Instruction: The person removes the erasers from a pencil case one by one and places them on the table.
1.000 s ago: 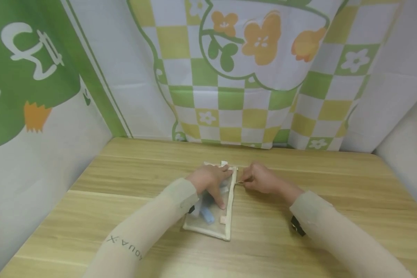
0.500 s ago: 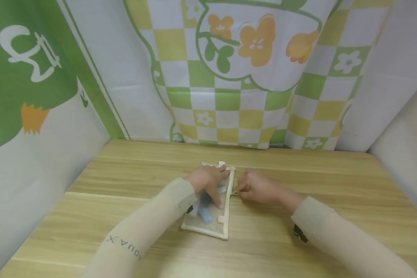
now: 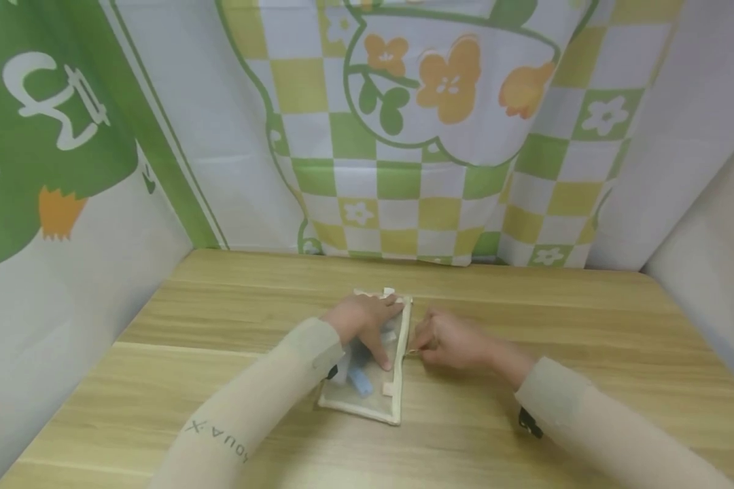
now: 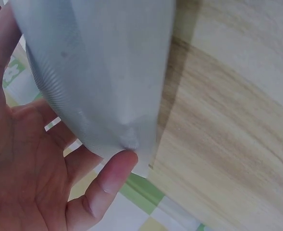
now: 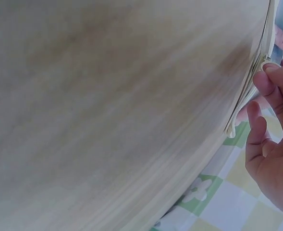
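A see-through mesh zip pouch (image 3: 373,402) with cream edging lies on the wooden table in the head view. A light-blue object (image 3: 360,382) shows through its front, its kind unclear. My left hand (image 3: 368,323) rests across the upper part of the pouch with fingers spread, pressing it to the table. In the left wrist view the thumb (image 4: 113,175) touches the pouch's greyish mesh (image 4: 107,72). At the pouch's right edge, my right hand (image 3: 455,341) pinches the looped zipper pull (image 5: 268,63) between thumb and forefinger.
The wooden table (image 3: 526,421) stretches around the pouch. Behind it hangs a green, yellow and white checked cloth (image 3: 397,210). White cloth walls (image 3: 55,319) close in the left side, and another stands at the right.
My right hand has drawn the zipper pull down along the pouch's right edge, toward me. My left hand keeps its place on the pouch. The head view has shifted slightly.
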Demonstrator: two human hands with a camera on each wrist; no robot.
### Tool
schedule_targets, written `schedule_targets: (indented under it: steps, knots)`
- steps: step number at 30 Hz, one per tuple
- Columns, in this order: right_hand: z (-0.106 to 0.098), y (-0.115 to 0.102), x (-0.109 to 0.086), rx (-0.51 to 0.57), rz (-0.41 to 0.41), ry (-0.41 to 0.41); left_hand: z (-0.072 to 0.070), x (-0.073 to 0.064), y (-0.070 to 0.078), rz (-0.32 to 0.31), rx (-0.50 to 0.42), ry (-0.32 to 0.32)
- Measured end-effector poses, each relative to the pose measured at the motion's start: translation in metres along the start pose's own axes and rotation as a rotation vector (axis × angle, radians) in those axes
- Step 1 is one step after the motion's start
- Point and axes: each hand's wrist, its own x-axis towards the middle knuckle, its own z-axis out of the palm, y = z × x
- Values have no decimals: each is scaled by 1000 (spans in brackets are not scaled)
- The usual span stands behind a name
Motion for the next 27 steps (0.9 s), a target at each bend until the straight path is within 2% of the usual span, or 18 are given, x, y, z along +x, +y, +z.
schedule_targets:
  steps: [6, 18, 27]
  knots:
    - [4, -2, -4, 48, 12, 3, 4, 1, -1, -7, -13, -1]
    - [6, 0, -5, 42, -56, 35, -3, 0, 0, -8, -13, -6]
    - [8, -5, -8, 42, -50, 32, -2, -1, 1, -21, -17, -13]
